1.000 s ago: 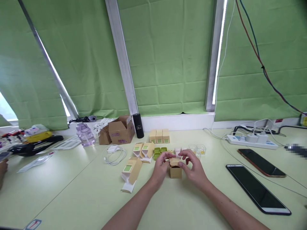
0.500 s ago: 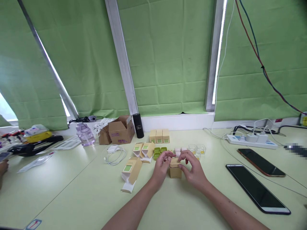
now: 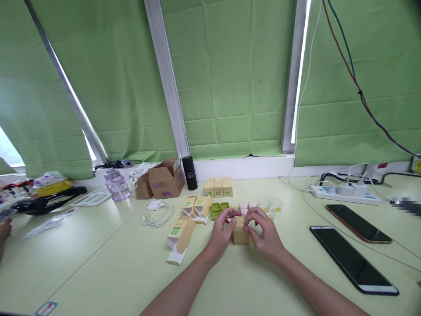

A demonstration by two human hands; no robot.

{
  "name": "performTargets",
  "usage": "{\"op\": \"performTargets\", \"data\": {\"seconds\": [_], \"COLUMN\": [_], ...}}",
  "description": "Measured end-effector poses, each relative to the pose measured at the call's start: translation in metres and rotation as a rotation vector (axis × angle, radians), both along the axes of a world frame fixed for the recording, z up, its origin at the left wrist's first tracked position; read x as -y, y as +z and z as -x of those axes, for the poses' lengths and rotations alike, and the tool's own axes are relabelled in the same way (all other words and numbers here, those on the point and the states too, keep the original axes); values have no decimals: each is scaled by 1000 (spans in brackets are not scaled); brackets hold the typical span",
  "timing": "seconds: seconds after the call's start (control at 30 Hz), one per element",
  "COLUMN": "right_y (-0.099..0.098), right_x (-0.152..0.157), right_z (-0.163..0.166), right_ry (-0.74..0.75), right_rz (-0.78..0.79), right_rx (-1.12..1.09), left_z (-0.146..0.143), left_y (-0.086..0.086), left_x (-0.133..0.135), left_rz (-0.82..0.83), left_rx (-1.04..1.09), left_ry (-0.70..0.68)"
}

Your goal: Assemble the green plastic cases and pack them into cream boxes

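A small kraft cardboard box (image 3: 241, 238) stands upright on the table between my hands. My left hand (image 3: 222, 232) is closed against its left side, thumb by the upper edge and fingers curved over the back of the top. On the right, my right hand (image 3: 265, 230) pinches the upper right edge of the same box with thumb and forefinger. Fingers partly cover its top. Just behind my hands are green square cups (image 3: 216, 210), small pale pink pieces (image 3: 244, 208) and clear cups (image 3: 275, 205) with something yellow inside.
Opened kraft boxes (image 3: 181, 230) lie to the left, and several closed ones (image 3: 218, 187) stand behind. Further off are a white charger cable (image 3: 158, 215), a carton (image 3: 166, 180) and a black cylinder (image 3: 189, 173). Phones (image 3: 351, 259) and a power strip (image 3: 345, 194) occupy the right. Another person's hand (image 3: 4, 230) shows far left.
My right thumb and fingers have shifted slightly left along the box's upper edge. The left thumb has moved a little towards the box, which stays in place.
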State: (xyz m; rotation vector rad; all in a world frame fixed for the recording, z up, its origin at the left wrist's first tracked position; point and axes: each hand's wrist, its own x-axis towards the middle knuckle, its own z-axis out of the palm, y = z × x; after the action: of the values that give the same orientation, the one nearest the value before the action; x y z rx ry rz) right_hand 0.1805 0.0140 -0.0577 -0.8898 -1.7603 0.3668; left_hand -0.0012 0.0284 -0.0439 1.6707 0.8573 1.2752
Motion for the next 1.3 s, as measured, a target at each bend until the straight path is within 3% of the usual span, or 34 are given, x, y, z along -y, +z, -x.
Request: {"op": "performTargets", "data": {"seconds": [0.27,0.6,1.3], "right_y": [3,-6,-10], "right_x": [2,-5,-6], "right_z": [1,4,3], "right_ry": [30,-33,-6], "right_rz": [7,160,264], "right_rx": [-20,-80,-70], "left_z": [0,-1,-3], "left_y": [3,5,10], "left_x": [2,4,9], "left_rz": [-17,-2,28], "left_rx": [-29,-49,-93], "left_ry": [7,1,6]}}
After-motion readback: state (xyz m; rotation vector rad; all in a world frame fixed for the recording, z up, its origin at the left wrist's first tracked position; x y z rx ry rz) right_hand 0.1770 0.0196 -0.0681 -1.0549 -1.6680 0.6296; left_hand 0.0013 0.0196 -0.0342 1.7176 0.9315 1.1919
